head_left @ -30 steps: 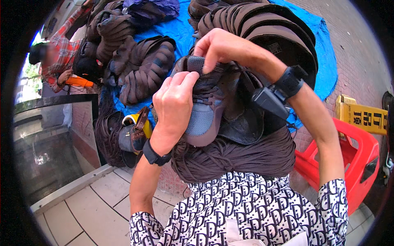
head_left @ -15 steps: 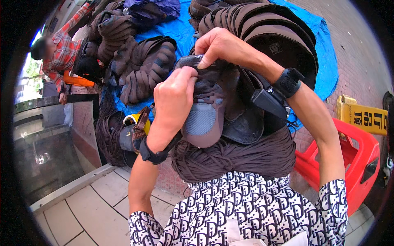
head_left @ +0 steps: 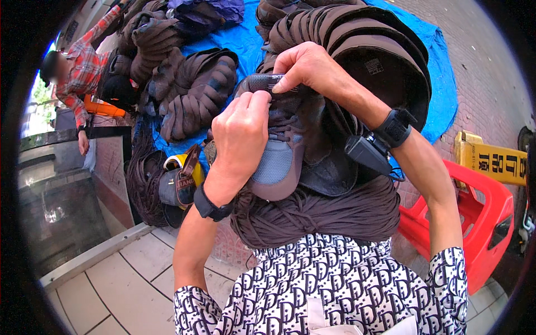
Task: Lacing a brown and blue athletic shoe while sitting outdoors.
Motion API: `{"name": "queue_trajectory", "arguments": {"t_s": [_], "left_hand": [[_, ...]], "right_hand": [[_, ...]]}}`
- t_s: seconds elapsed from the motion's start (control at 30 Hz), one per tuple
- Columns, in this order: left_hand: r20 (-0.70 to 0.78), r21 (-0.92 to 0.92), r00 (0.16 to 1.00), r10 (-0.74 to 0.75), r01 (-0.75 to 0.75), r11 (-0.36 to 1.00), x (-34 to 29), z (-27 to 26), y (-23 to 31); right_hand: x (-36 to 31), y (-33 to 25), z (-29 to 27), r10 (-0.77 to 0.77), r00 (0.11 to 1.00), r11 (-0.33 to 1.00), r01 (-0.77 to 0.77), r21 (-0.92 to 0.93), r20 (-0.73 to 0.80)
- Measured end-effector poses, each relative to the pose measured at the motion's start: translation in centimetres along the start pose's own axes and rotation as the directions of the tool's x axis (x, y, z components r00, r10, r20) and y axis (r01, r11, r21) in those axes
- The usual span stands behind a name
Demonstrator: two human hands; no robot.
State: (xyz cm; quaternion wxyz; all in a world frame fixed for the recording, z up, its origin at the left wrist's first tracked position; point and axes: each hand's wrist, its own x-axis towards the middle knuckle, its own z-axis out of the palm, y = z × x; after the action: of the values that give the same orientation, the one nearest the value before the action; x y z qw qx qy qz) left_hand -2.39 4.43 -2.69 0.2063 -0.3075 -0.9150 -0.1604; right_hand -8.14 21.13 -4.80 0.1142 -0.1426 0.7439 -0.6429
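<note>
In front of me, a dark brown shoe upper (head_left: 277, 164) with a blue-grey mesh toe points toward my body. My left hand (head_left: 240, 139) is closed, its thumb and fingers pinched at the upper's left side by the tongue; what lies between the fingertips is hidden. My right hand (head_left: 312, 70) grips the padded tongue (head_left: 261, 82) between thumb and bent fingers at the far end. Laces (head_left: 287, 125) cross the upper below the tongue. A thick bundle of brown shoelaces (head_left: 318, 215) lies across my lap, under the toe.
Stacks of brown uppers (head_left: 195, 97) and a large curved row (head_left: 346, 33) cover a blue sheet (head_left: 446, 78). A red plastic stool (head_left: 480, 223) stands right, a yellow sign (head_left: 497, 159) behind it. Left are a glass panel (head_left: 67, 195) and a person in a plaid shirt (head_left: 86, 70).
Both hands keep their grip on the upper and have shifted only slightly. The tongue's top edge shows a little more beside my right thumb.
</note>
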Motion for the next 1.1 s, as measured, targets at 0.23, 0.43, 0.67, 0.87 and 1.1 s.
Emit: {"name": "queue_trajectory", "arguments": {"t_s": [0.23, 0.43, 0.67, 0.87, 1.1], "left_hand": [[0.067, -0.205, 0.997, 0.047, -0.032, 0.978, -0.2, -0.5, -0.5], [-0.068, 0.061, 0.996, 0.064, -0.06, 0.996, -0.1, -0.1, -0.1], [0.055, -0.287, 0.997, -0.063, 0.076, 0.955, 0.4, -1.2, -0.7], [-0.056, -0.189, 0.998, 0.021, -0.031, 0.981, -0.4, -0.3, -0.8], [-0.034, -0.111, 0.999, 0.022, -0.026, 0.994, -1.0, -0.6, -0.7]], "right_hand": [[-0.2, -0.4, 0.3, -0.062, 0.998, 0.996, 0.063, -0.057, 0.021], [0.0, -0.6, 0.6, -0.081, 0.994, 0.995, 0.077, -0.062, -0.069], [1.0, -1.7, 1.0, -0.107, 0.993, 0.994, 0.108, 0.013, -0.051], [0.7, -1.3, 0.9, -0.022, 0.997, 0.996, 0.029, 0.085, -0.076], [0.3, -1.1, 1.4, -0.014, 0.993, 0.992, 0.028, 0.122, -0.119]]}}
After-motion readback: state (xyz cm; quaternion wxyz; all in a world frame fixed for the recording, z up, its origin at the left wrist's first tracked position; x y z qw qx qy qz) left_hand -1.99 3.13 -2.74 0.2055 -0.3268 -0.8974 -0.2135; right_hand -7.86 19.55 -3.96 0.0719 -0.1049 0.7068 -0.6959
